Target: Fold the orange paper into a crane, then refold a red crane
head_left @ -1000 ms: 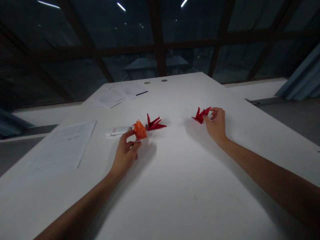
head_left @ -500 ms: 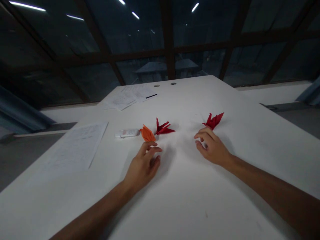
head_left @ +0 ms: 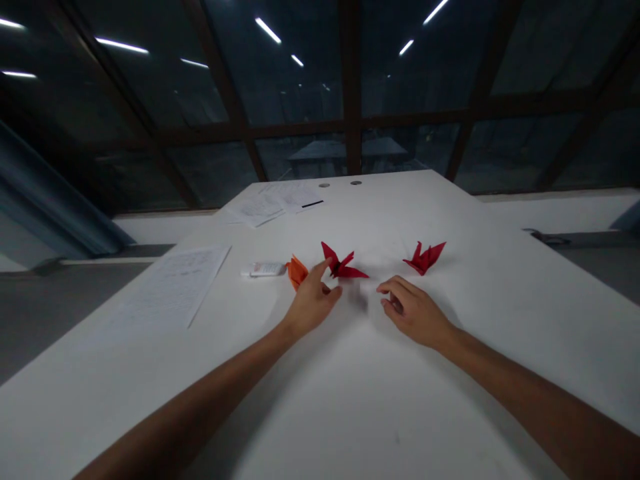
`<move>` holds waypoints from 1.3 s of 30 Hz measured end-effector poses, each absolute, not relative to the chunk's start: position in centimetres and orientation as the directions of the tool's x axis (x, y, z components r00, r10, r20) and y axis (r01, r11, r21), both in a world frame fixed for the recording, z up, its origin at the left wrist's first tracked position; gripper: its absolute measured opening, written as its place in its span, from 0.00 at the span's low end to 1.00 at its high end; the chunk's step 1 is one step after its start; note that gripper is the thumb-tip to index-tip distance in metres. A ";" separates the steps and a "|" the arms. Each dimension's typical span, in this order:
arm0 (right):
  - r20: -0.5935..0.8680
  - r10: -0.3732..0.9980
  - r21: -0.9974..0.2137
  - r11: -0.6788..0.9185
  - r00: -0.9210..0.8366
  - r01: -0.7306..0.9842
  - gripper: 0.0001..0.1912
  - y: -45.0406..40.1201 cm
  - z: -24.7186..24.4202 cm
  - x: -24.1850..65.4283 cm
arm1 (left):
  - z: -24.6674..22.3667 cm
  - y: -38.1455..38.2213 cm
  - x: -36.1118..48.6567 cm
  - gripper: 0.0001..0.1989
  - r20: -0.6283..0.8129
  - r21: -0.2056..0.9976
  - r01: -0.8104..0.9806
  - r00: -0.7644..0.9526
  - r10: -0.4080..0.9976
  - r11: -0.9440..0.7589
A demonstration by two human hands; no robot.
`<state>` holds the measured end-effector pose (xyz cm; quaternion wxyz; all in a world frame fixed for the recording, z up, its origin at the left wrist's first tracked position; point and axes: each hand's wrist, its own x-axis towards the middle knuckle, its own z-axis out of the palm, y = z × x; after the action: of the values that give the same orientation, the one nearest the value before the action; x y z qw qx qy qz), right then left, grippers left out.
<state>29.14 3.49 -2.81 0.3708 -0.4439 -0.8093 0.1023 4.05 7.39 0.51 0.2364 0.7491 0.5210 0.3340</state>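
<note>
Three paper birds, the orange bird [head_left: 297, 271], the middle red bird [head_left: 350, 272] and the right red bird [head_left: 426, 258], sit on our white table [head_left: 370, 393]. Our left hand [head_left: 311, 303] has moved from the orange bird to the middle red bird, finger and thumb parted; whether they grip it we cannot tell. Our right hand [head_left: 416, 312], loosely curled and holding nothing, has let go of the right red bird, leaving it standing free.
</note>
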 end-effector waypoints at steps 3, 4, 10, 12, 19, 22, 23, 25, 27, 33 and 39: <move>0.520 0.829 -0.567 0.516 -0.207 0.642 0.25 3.3 -3.1 28.5 | 0.9 4.9 4.5 0.35 0.019 0.964 0.248 0.295 0.955 -0.096; 0.511 0.839 -0.595 0.502 -0.187 0.628 0.30 3.1 -3.1 28.2 | 1.0 4.1 4.6 0.36 0.001 0.987 0.155 0.316 0.949 -0.052; 0.346 0.895 -0.826 0.433 -0.281 0.362 0.23 0.9 -2.2 26.0 | -0.1 2.8 4.5 0.25 -0.084 0.994 0.099 0.365 0.927 0.051; 0.318 0.902 -0.860 0.404 -0.291 0.312 0.13 0.5 -1.9 25.7 | -0.5 3.0 4.5 0.19 -0.062 0.994 0.108 0.384 0.921 0.022; 0.236 0.946 -0.930 0.286 -0.221 0.231 0.11 1.0 -2.4 25.7 | -0.7 3.1 5.0 0.14 0.017 0.994 0.092 0.423 0.906 -0.062; 0.231 0.947 -0.939 0.277 -0.224 0.205 0.06 1.1 -2.5 25.8 | -0.9 3.2 5.2 0.15 0.015 0.996 0.069 0.415 0.910 -0.048; 0.228 0.949 -0.942 0.272 -0.219 0.198 0.06 1.1 -2.5 25.9 | -1.0 3.3 5.2 0.15 0.011 0.997 0.063 0.411 0.911 -0.040; 0.225 0.956 -0.949 0.259 -0.188 0.182 0.08 1.0 -2.6 26.0 | -1.1 3.4 5.1 0.16 -0.002 0.998 0.054 0.412 0.911 -0.022; 0.230 0.962 -0.956 0.252 -0.149 0.152 0.12 1.0 -2.6 26.1 | -1.0 3.4 5.0 0.16 -0.010 0.999 0.051 0.427 0.904 -0.013; 0.241 0.949 -0.954 0.270 -0.203 0.130 0.12 0.8 -2.0 26.2 | -0.2 3.1 4.7 0.16 -0.029 0.999 0.039 0.515 0.857 0.011; 0.197 0.937 -0.980 0.187 -0.290 -0.063 0.08 1.2 -2.0 26.7 | 0.0 3.4 4.2 0.15 -0.080 0.996 0.017 0.563 0.822 0.085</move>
<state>26.71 1.17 -2.05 0.4750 -0.3600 -0.6065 0.5263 4.20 3.36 -0.05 0.6486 0.6009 0.3492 0.3104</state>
